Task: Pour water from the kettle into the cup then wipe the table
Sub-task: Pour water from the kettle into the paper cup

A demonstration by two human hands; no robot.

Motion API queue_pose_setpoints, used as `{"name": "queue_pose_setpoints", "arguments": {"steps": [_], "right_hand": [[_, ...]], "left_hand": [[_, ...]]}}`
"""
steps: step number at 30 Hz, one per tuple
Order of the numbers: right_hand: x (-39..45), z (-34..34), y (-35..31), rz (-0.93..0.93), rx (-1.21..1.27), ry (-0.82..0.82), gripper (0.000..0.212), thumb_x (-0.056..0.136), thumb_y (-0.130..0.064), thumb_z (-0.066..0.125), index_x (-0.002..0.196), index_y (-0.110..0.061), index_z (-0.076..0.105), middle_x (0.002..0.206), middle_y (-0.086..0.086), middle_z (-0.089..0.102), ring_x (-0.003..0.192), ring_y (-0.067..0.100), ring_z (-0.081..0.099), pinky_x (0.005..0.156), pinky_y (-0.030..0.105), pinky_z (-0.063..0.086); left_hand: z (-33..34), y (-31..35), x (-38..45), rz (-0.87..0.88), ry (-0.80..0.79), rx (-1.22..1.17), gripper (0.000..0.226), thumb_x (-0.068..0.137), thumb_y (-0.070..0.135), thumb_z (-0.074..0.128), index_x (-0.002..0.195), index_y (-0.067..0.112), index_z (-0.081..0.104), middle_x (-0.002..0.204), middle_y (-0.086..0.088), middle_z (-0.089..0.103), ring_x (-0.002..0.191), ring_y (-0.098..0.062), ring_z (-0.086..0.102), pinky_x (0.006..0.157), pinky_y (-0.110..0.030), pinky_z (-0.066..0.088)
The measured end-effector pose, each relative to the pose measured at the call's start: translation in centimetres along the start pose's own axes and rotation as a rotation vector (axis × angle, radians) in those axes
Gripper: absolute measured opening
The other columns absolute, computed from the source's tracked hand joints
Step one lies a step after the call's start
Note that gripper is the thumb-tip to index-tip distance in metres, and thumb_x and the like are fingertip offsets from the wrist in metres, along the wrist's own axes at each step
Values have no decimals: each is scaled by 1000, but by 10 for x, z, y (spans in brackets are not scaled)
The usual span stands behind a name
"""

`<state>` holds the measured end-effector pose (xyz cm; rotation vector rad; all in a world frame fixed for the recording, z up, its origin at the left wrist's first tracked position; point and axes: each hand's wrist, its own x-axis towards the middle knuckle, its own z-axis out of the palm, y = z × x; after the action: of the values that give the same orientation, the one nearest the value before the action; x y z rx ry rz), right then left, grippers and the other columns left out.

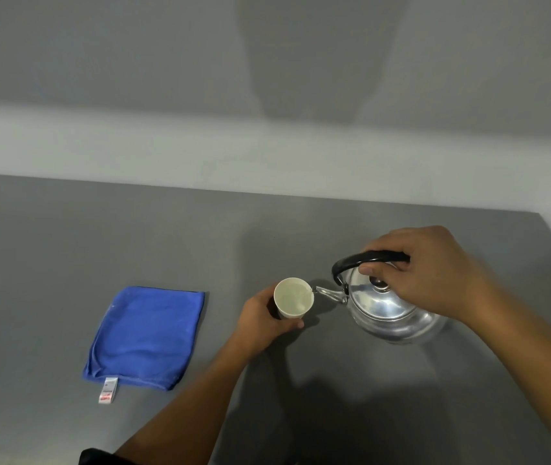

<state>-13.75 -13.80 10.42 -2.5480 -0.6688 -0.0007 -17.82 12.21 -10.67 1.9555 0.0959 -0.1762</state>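
Pouring: under way; kettle [388, 307] tilts, spout at the paper cup [293, 298] rim.
Right hand [435, 273]: fingers wrapped on the kettle handle.
Left hand [264, 318]: fingers holding the cup on the desk [65, 236].
Left: wiping; blue cloth [146, 337] lies untouched.

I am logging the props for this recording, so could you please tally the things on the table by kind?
Kettle: 1, held by the right hand
Cup: 1, held by the left hand
Blue cloth: 1
Total: 3
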Motion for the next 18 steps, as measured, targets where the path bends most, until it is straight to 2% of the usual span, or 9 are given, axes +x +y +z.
{"name": "queue_pose_setpoints", "arguments": {"steps": [2,5,7,9,11,14,16,18], "right_hand": [[-6,4,4,17,35,38,9,83,-30,80,87,-37,77,77,-16,71,73,11,65,67,25,47],[-15,14,11,54,58,92,10,81,-26,82,85,-34,77,74,-14,71,72,11,65,66,29,50],[-20,19,16,90,79,130,11,79,-27,85,80,-32,76,70,-18,69,68,10,63,61,22,47],[-24,21,23,129,118,155,14,76,-32,87,74,-32,73,65,-22,65,64,9,61,55,15,42],[-28,21,29,163,148,170,16,74,-37,87,72,-33,72,64,-19,65,62,9,60,55,14,41],[-29,22,35,180,163,173,16,74,-40,86,72,-35,71,65,-18,67,63,8,62,53,16,40],[-29,21,37,183,178,176,15,74,-39,86,72,-37,71,65,-19,68,64,7,62,54,16,39],[-28,20,40,179,206,191,16,74,-36,87,72,-37,71,65,-18,69,64,7,63,55,13,40]], "left_hand": [[0,3,-1,-7,3,-8,73,61,19,98,113,52,58,103,41,68,101,17,63,82,-2,45],[-1,5,-2,10,-3,-8,73,63,17,97,115,52,58,105,42,67,103,15,63,83,-2,45],[-8,7,-3,30,-34,34,71,67,17,93,121,48,58,107,41,68,107,13,63,85,-4,46],[-20,6,-2,56,-90,99,71,70,11,83,132,35,58,119,31,67,114,10,62,95,-12,49],[-38,8,0,73,-100,124,76,71,-3,68,140,26,54,132,17,64,127,-3,60,103,-15,46],[-62,29,5,159,47,118,75,73,-16,51,135,26,57,137,12,62,134,-8,55,112,-20,41],[-66,55,9,263,97,93,69,74,-17,50,130,20,61,136,6,64,132,-11,57,116,-28,41],[-62,84,13,342,81,58,57,79,-13,54,128,16,64,134,2,66,130,-14,59,114,-31,43]]}}
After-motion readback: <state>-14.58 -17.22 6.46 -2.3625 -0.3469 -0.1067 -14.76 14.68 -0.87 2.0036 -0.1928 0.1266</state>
